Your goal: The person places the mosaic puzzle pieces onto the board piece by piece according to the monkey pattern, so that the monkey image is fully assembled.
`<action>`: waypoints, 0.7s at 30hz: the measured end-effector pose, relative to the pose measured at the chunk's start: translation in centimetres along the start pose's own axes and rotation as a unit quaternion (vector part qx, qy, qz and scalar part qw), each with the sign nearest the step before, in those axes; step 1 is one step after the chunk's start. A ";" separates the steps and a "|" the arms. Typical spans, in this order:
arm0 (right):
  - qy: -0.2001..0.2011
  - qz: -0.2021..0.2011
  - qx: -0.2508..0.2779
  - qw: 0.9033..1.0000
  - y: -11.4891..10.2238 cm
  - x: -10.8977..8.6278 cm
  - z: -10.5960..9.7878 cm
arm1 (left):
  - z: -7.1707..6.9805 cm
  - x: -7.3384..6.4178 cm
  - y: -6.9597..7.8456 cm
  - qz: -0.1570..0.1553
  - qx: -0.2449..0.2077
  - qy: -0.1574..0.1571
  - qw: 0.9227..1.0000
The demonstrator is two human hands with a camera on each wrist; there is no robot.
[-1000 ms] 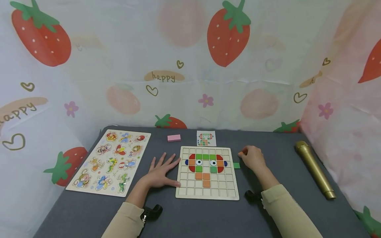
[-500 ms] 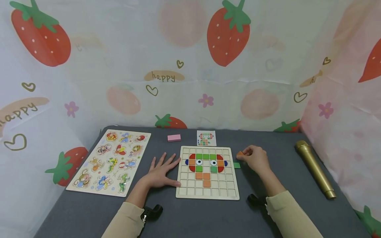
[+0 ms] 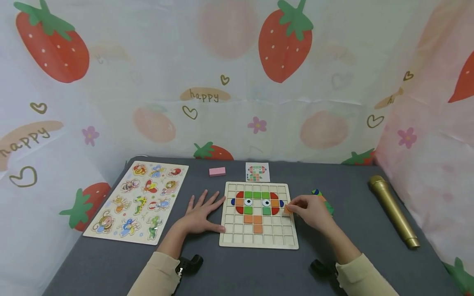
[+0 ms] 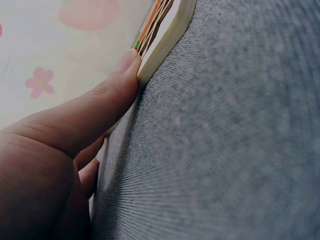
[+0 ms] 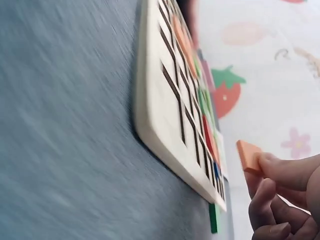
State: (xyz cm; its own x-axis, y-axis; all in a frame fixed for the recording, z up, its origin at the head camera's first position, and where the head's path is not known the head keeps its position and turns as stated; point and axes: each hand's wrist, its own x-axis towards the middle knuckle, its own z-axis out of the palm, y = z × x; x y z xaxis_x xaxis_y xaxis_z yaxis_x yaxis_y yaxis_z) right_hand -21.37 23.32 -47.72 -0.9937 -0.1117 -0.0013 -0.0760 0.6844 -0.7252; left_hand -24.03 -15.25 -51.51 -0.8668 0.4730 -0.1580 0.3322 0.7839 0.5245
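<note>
My left hand (image 3: 197, 218) lies with fingers spread on the table, its thumb and fingertips at the left edge of a wooden grid board (image 3: 233, 241). In the left wrist view the thumb (image 4: 115, 82) touches the board's rim. My right hand (image 3: 312, 211) pinches an orange square tile (image 5: 248, 156) between thumb and fingers, above the board's right edge. Coloured tiles form a face-like pattern on the board, with green tiles (image 3: 256, 195), round eye tiles (image 3: 248, 202) and an orange tile (image 3: 257, 229). Part of the board's right edge is hidden behind my right hand.
Several coloured tiles (image 3: 323, 200) lie partly behind my right hand. A pattern card (image 3: 257, 172) and a pink block (image 3: 217, 172) are beyond the board. An insect puzzle board (image 3: 137, 205) lies left; a gold microphone (image 3: 394, 213) lies right.
My right hand has moved left and toward me with the orange tile, from beside the board to over its right edge. Tiles behind that hand have come into view. My left hand stays put.
</note>
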 end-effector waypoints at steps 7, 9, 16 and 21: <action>-0.055 -0.017 0.040 0.998 -0.6 -1.8 1.5 | 0.0 0.1 0.5 0.002 -0.005 -0.002 1.000; -0.080 -0.025 0.053 0.995 -1.0 -2.2 2.2 | -0.1 0.0 0.5 0.001 -0.008 -0.001 1.000; -0.093 -0.035 0.043 0.994 -2.7 -3.2 4.8 | -0.3 -0.1 0.5 0.004 -0.006 -0.001 1.000; -0.070 -0.053 0.015 0.996 -3.8 -3.3 6.3 | -0.3 -0.1 0.4 0.002 -0.007 -0.001 1.000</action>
State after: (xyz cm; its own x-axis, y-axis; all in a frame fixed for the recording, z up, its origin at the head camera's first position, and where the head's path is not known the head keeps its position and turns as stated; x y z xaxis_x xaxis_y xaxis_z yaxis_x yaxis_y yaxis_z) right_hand -17.27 16.56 -49.32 -0.9590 -0.2830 -0.0183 -0.1752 0.6419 -0.7465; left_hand -23.92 -15.13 -51.03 -0.8650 0.4765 -0.1576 0.3297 0.7763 0.5372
